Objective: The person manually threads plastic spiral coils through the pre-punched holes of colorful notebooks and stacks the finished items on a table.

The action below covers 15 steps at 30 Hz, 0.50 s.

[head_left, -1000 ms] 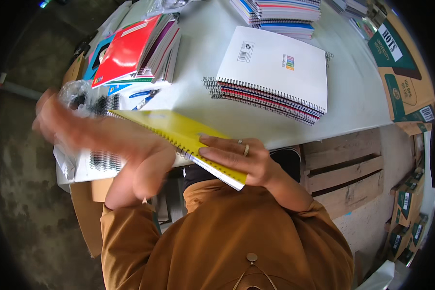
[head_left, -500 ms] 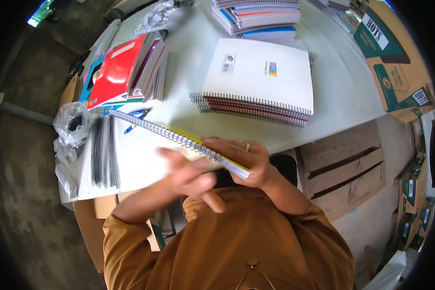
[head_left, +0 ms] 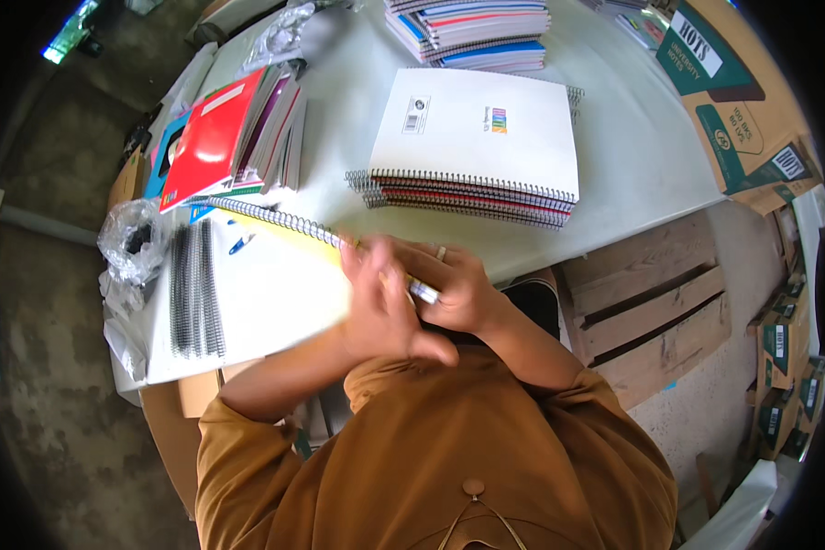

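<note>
A spiral notebook (head_left: 313,246) with a yellow cover slants over the front of the table, its wire-bound edge up. My right hand (head_left: 454,286), with a ring on one finger, is closed round its near end. My left hand (head_left: 380,307) is open, its thumb out and its fingers stretched up against the coil's near end. Motion smears the left fingertips. Left of the notebook lies a bundle of dark wire coils (head_left: 195,293). Close to them shows part of a blue-handled tool (head_left: 240,244), partly covered by the notebook.
Beyond my hands sits a stack of white-covered spiral notebooks (head_left: 477,128), with another notebook pile (head_left: 486,37) behind. Red-topped books (head_left: 215,128) and crumpled clear plastic (head_left: 136,240) are at left. A cardboard box (head_left: 733,101) stands at right, above a wooden pallet (head_left: 655,312).
My left hand has moved up and right onto the coil near my right hand. The notebook has turned, showing more of its yellow cover.
</note>
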Motion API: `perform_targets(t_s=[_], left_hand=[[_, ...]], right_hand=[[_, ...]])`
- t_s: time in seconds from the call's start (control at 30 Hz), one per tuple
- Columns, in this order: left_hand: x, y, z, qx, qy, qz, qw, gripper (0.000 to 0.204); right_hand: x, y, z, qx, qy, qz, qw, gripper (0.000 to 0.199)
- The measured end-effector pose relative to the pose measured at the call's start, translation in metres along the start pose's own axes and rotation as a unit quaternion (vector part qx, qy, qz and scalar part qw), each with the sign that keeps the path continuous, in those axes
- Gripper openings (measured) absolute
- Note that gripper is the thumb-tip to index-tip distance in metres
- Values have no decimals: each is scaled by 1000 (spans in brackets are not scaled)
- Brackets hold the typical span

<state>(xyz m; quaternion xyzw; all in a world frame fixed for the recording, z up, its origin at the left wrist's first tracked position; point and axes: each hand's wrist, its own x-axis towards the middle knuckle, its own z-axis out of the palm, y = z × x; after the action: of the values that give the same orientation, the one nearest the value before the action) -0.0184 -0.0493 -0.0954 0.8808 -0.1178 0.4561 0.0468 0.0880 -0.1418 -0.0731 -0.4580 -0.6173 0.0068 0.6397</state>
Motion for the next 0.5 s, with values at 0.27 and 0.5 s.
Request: perform_targets(t_s=[0.27, 0.5], left_hand=[[67, -1, -27, 50, -70, -14, 996, 44], [109, -11, -58, -51, -205, -48, 976, 22]], right_hand=[[-7, 5, -7, 36, -7, 71, 997, 33], [-4, 3, -8, 46, 11, 177, 983, 22]])
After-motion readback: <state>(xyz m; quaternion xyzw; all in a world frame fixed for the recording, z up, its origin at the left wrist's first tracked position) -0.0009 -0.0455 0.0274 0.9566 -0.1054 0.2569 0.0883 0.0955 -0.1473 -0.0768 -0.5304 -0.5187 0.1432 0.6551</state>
